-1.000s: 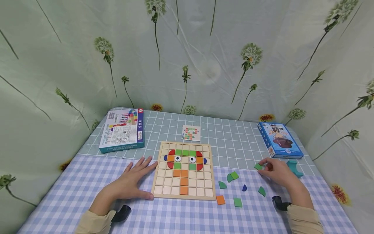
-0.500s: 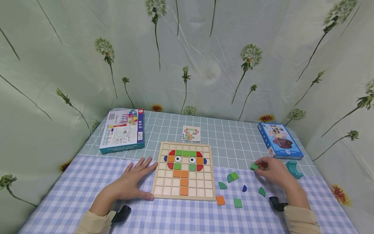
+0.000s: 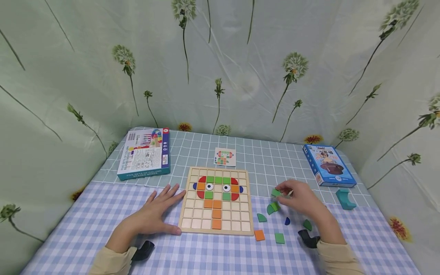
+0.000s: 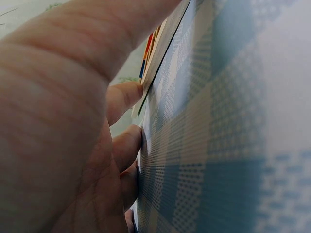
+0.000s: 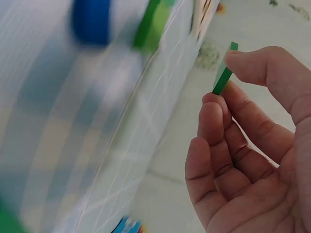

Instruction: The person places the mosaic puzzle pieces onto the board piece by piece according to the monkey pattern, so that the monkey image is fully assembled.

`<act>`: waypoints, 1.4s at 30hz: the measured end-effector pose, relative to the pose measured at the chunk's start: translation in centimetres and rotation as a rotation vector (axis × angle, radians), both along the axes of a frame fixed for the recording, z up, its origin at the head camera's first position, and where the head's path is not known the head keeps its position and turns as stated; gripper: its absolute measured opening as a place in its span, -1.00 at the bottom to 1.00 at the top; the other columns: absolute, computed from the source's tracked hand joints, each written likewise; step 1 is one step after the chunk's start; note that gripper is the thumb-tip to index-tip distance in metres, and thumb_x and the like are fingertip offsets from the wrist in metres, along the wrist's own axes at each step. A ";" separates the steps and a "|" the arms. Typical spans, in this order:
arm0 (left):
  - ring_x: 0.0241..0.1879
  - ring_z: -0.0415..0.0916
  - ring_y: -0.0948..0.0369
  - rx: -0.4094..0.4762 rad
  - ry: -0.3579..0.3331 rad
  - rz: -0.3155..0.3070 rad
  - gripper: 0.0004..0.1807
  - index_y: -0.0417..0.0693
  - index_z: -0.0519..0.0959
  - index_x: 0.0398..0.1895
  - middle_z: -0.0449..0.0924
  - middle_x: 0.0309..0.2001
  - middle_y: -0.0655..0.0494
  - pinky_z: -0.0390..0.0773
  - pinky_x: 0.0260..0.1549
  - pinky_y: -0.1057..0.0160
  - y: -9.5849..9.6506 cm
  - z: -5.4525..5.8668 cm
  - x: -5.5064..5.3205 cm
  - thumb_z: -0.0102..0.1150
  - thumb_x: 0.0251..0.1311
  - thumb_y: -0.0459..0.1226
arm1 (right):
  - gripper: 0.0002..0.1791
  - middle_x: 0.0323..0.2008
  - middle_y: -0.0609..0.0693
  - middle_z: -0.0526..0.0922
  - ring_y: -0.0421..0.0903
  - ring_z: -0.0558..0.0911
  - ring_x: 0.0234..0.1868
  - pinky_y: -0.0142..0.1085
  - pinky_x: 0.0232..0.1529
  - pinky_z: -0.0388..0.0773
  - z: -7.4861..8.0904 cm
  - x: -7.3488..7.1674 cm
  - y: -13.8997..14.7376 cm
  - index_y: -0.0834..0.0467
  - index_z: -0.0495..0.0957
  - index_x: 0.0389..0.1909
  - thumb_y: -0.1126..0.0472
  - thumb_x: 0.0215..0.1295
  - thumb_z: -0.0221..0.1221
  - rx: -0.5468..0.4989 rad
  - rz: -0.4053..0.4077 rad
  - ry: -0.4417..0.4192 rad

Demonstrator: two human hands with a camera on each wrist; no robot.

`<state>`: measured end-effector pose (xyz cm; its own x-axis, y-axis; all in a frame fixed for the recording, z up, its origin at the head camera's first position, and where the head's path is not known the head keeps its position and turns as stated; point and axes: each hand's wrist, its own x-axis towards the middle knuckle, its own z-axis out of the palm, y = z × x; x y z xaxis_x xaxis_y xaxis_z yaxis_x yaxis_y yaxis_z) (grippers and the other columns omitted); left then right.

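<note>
Between thumb and fingertips, my right hand (image 3: 300, 196) pinches a green square tile (image 3: 275, 193), seen edge-on as a green tile (image 5: 224, 78) in the right wrist view. My left hand (image 3: 151, 215) lies flat with spread fingers on the checked cloth, its thumb and fingertips at the left edge of the wooden grid board (image 3: 235, 216). Red, green, orange and blue pieces with two eye pieces form a face on the board, above a short orange column. Below the right hand lie a light green square (image 3: 276, 206) and a green quarter circle (image 3: 270, 209) side by side.
Right of the board lie another green quarter circle (image 3: 262, 217), an orange square (image 3: 259, 235), a green square (image 3: 280, 238) and a blue half circle (image 3: 287, 221). A picture card (image 3: 225, 157) lies behind the board. Boxes stand left (image 3: 144, 152) and right (image 3: 330, 165).
My right hand has moved left toward the board with the green square tile, now over the light green square. My left hand has stayed in place.
</note>
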<state>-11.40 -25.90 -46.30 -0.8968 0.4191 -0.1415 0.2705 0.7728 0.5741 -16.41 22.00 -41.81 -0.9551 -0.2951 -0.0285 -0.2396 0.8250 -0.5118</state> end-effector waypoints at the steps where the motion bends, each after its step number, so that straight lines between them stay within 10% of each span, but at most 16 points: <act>1: 0.74 -0.27 -0.31 0.002 0.002 -0.001 0.32 0.20 0.20 0.73 -0.06 0.77 -0.08 -0.35 0.55 -0.58 0.0 0.0 0.0 0.59 -0.12 0.37 | -0.71 -0.12 -0.03 0.77 -0.14 0.61 -0.15 -0.21 -0.07 0.70 0.1 0.0 -0.5 0.18 0.76 0.02 0.23 0.30 0.44 -0.007 0.010 0.008; 26: 0.75 -0.29 -0.31 0.010 -0.009 -0.002 0.32 0.18 0.20 0.73 -0.08 0.78 -0.09 -0.39 0.56 -0.55 0.0 0.1 0.1 0.59 -0.11 0.37 | -0.78 -0.19 -0.10 0.76 -0.25 0.66 -0.21 -0.39 -0.12 0.69 -1.2 0.1 -12.4 0.18 0.77 -0.08 0.27 0.27 0.48 -0.151 0.366 -0.029; 42: 0.75 -0.27 -0.31 0.003 -0.008 -0.002 0.31 0.18 0.20 0.73 -0.06 0.77 -0.09 -0.36 0.56 -0.56 0.0 0.3 0.0 0.59 -0.10 0.37 | -0.85 -0.24 -0.08 0.73 -0.31 0.52 -0.28 -0.49 -0.19 0.59 -1.9 0.8 -17.1 0.15 0.77 -0.14 0.23 0.32 0.48 -0.069 0.487 -0.059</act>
<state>-11.40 -25.88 -45.96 -0.8951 0.4210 -0.1469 0.2674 0.7705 0.5787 -15.61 4.90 -43.67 -0.7032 -0.7097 -0.0425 -0.5580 0.5879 -0.5857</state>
